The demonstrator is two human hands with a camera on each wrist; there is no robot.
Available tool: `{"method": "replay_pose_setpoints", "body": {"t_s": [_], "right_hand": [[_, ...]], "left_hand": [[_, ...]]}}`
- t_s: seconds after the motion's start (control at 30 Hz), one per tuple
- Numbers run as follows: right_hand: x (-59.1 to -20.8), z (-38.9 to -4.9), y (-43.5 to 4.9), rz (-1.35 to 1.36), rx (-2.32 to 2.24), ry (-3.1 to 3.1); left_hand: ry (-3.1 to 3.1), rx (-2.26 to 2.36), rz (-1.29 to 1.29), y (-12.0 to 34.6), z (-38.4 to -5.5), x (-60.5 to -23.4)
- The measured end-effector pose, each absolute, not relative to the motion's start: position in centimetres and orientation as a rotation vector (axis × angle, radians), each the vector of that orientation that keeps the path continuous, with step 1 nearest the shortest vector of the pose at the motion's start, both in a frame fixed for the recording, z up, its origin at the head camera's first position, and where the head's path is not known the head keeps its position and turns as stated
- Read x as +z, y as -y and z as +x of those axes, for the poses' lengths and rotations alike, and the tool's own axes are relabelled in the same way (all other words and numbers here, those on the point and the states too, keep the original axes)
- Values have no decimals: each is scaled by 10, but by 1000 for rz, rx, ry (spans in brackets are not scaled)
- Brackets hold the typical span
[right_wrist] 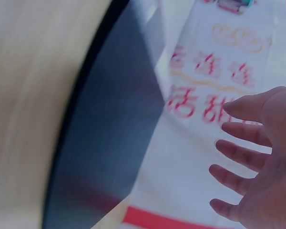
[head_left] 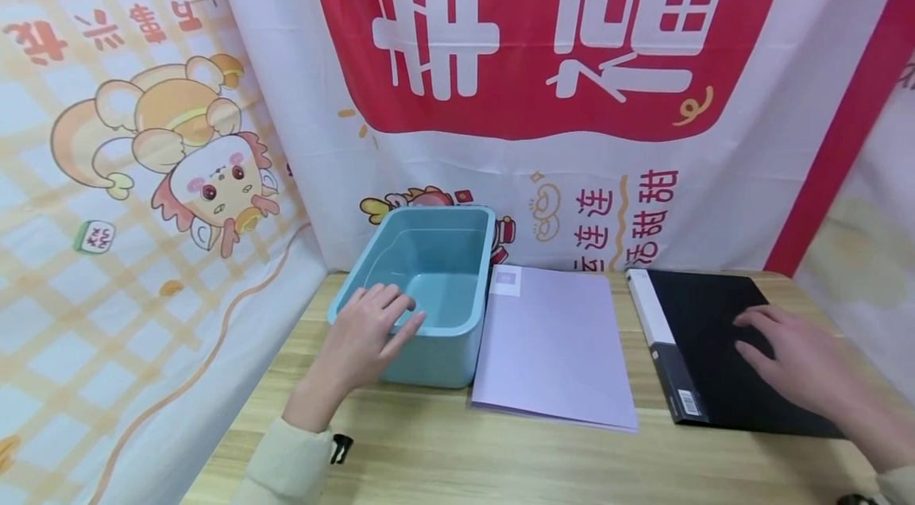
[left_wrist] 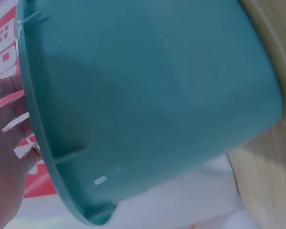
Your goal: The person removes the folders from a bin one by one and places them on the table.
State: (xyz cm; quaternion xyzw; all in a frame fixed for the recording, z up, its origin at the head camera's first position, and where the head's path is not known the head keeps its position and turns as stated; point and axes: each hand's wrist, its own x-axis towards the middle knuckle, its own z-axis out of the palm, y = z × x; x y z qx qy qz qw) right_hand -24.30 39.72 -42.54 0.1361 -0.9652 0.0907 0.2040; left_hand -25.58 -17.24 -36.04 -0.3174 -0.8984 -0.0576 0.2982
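Note:
A teal plastic bin (head_left: 436, 362) stands at the left of the wooden table, its inside bare. My left hand (head_left: 368, 326) is over the bin's near rim, fingers loosely bent with nothing in them; in the left wrist view the bin's wall (left_wrist: 148, 95) fills most of the picture. To the right, my right hand (head_left: 793, 354) hovers above a black folder (head_left: 715, 330) with a white and grey spine. In the right wrist view its fingers are spread and apart from the folder (right_wrist: 109, 119). Between bin and black folder lies a lilac folder (head_left: 554, 346) with a small white label.
The wooden table (head_left: 457, 449) runs along the front. A white cloth (head_left: 543, 156) printed with red characters hangs behind it, and a checked cartoon cloth (head_left: 107, 251) hangs on the left.

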Motion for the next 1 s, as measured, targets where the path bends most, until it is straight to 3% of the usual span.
{"method": "replay_pose_setpoints", "body": {"t_s": [0.4,1.0], "right_hand": [[-373,-253,-301,444,260,2587],[-391,-316,-252,535,367,2347]], "left_hand": [[2349,-212,-795,118,-260,-334],[2373,-215,-587,17,-280,-343]]}}
